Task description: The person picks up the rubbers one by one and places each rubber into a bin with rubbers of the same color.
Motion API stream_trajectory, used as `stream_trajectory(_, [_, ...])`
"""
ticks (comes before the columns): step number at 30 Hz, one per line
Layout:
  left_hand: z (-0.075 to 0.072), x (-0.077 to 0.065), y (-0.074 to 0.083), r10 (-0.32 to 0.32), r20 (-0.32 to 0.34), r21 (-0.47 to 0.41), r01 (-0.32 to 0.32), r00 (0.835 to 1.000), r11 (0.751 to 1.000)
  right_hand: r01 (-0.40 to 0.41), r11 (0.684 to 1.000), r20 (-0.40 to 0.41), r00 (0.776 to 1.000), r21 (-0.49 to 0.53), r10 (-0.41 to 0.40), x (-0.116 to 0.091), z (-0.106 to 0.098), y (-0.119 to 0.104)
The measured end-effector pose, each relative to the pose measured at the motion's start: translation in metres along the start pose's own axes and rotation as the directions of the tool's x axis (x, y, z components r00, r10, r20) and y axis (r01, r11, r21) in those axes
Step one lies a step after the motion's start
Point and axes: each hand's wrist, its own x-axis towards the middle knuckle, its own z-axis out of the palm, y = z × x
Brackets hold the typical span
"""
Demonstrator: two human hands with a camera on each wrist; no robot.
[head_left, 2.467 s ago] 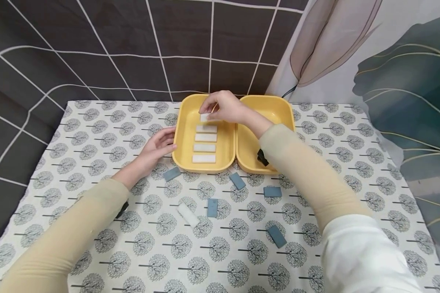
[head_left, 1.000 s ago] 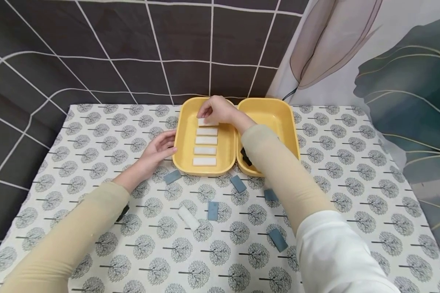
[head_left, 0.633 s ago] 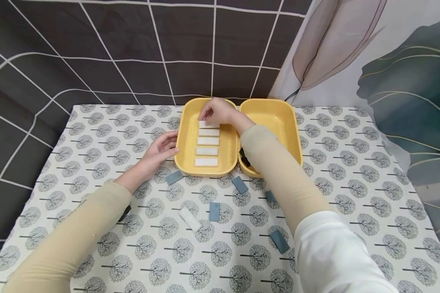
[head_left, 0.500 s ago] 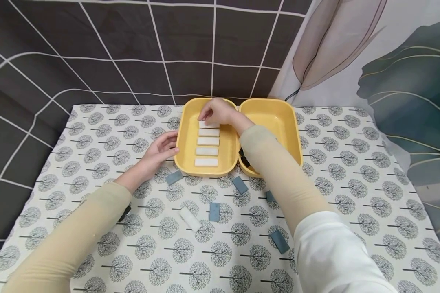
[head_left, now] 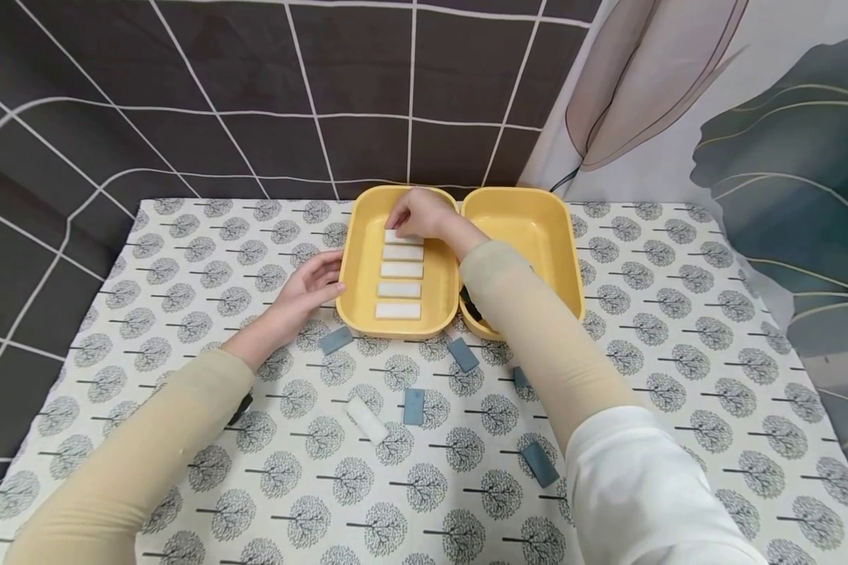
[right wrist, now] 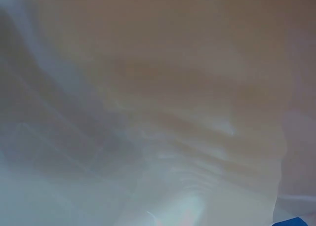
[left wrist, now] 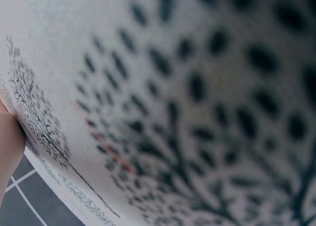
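A column of several white domino-like blocks lies flat in the left yellow tray. Over the far end of that column, my right hand pinches one more white block between thumb and fingertips, close beside the block in front of it. My left hand rests against the tray's left side, with thumb and fingertips at the rim and fingers loosely bent. The left wrist view is filled by printed tablecloth, with a bit of skin at its left edge. In the right wrist view everything is blurred.
To the right stands a second yellow tray, edge to edge with the first and partly hidden by my right arm. Several blue-grey blocks and a white block lie scattered on the tree-print cloth. A dark gridded curtain hangs behind.
My right hand has brought its white block down and slightly nearer to the column, where it now lines up with the others. My right forearm has swung left. My left hand keeps its place.
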Motion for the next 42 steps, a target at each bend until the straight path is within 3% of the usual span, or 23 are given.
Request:
stream_trajectory(27, [-0.0014,-0.0004,0.0018,-0.004,-0.004,0.016,0.004,1.0,1.0,-0.027,0.998,0.027,0.999,-0.061,0.029,0.0053,0.0001,-0.0003])
stream_trajectory(42, [-0.0001,-0.0004,0.0004,-0.01,-0.007,0.003,0.01,1.0,1.0,0.011,0.999,-0.032,0.999,-0.03,-0.012,0.0005,0.0013,0.0001])
